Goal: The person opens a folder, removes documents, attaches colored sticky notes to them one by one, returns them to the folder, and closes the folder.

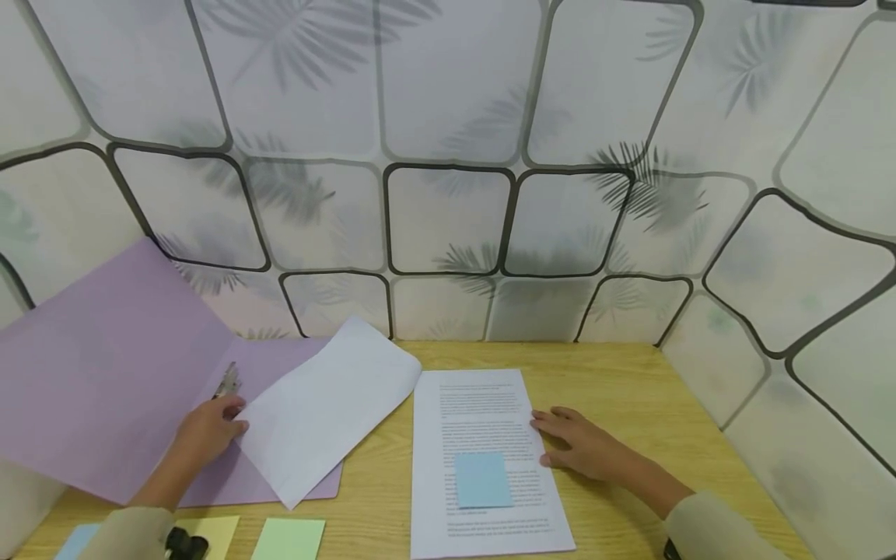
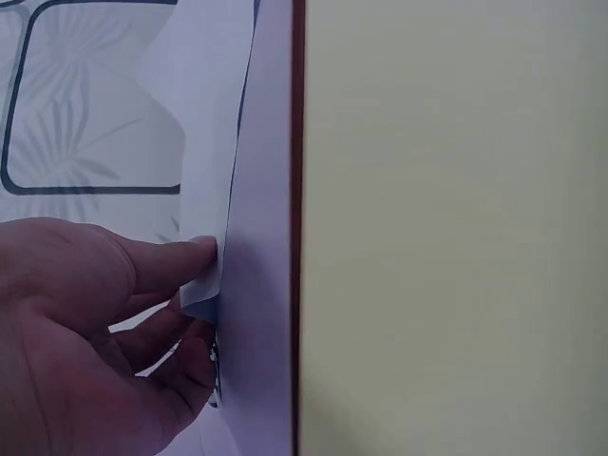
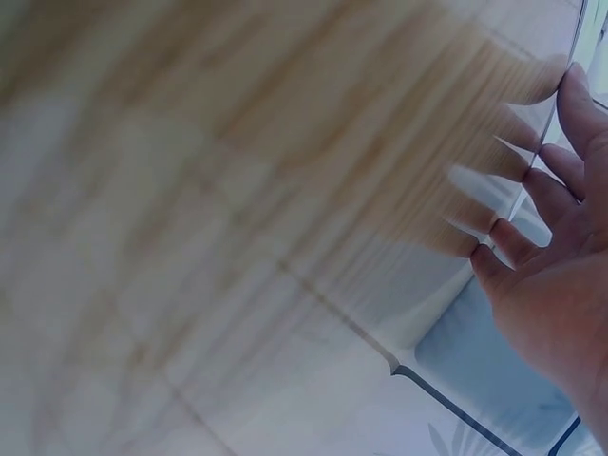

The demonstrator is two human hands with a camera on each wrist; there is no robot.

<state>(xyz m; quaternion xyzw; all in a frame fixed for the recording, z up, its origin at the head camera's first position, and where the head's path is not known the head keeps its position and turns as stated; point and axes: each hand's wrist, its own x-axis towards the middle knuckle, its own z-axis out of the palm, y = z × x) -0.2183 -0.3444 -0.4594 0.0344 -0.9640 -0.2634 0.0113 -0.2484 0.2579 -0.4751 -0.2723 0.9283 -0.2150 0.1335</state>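
My left hand (image 1: 206, 432) pinches the left edge of a blank white paper sheet (image 1: 329, 412) that lies slanted across an open purple folder (image 1: 98, 373). In the left wrist view the thumb and fingers close round the corner of that paper (image 2: 204, 161). A metal clip (image 1: 228, 381) in the folder shows just beyond the fingers. My right hand (image 1: 577, 447) rests on the table, fingers relaxed, its fingertips right at the right edge of a printed page (image 1: 483, 412). A blue sticky note (image 1: 484, 480) lies on the lower part of that page.
On the wooden table (image 1: 630, 381), a green sticky note (image 1: 288, 539), a yellow one (image 1: 220, 533) and a blue one (image 1: 75, 540) lie at the front left. The folder's raised cover leans near the left wall. A patterned wall (image 1: 448, 218) bounds the back and right.
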